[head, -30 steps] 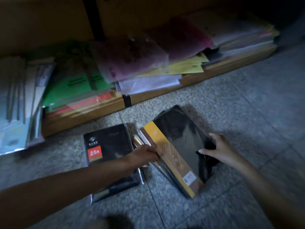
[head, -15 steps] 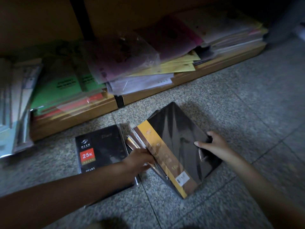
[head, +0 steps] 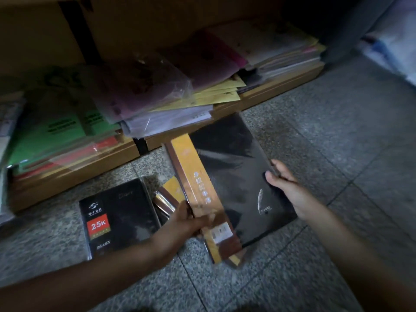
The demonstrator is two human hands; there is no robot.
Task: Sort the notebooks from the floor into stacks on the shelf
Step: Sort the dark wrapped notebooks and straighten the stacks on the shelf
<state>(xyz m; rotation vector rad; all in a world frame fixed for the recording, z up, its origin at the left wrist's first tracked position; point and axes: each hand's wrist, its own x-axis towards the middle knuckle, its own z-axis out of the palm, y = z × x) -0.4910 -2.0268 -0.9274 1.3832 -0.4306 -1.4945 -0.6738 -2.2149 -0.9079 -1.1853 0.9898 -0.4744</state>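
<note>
Currently gripping a black notebook (head: 231, 167) two-handed.
Left hand (head: 186, 221) is pinching its yellow edge, right hand (head: 290, 192) clasping the opposite edge, near the shelf (head: 67, 176) front.

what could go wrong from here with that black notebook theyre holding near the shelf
1. The black notebook looks wrapped in glossy plastic, and the left hand and right hand hold it only at opposite edges, so it may slip from the grip.
2. The pink wrapped pile lies askew and overhangs the front of the shelf; pushing the notebook in could knock it onto the floor.
</note>
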